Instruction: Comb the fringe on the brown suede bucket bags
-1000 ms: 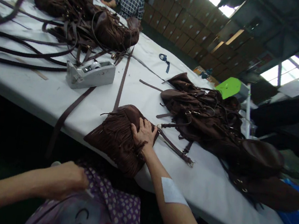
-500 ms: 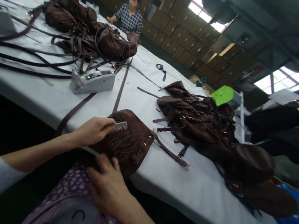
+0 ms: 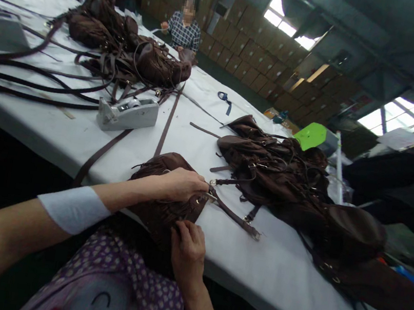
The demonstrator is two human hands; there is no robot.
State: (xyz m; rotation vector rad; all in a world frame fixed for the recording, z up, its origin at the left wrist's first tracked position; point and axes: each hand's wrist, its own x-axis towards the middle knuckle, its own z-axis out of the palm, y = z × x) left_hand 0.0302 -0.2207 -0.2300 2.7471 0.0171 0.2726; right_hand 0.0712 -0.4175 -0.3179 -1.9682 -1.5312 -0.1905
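Observation:
A dark brown fringed bag (image 3: 165, 161) lies at the table's front edge, partly hidden by my arm and hands. My left hand (image 3: 187, 185) is closed over the bag's right side, and a small, flat grey piece like a comb (image 3: 211, 196) sticks out past its fingers. Lower down, my right hand (image 3: 189, 251) pinches the bag's lower right part, its fingertips on the fringe. From the bag's upper right corner a brown strap (image 3: 235, 212) with a metal end runs out over the white cloth.
A grey tape dispenser (image 3: 127, 113) stands left of the bag. Brown bags (image 3: 279, 166) are heaped to the right, and more bags (image 3: 144, 57) with long straps lie at the back left. A person (image 3: 185, 30) in a checked shirt is beyond the table, near stacked cartons (image 3: 242, 46).
My left hand has moved right across the bag with the comb-like piece. My right hand has shifted right and closed on the bag's lower part.

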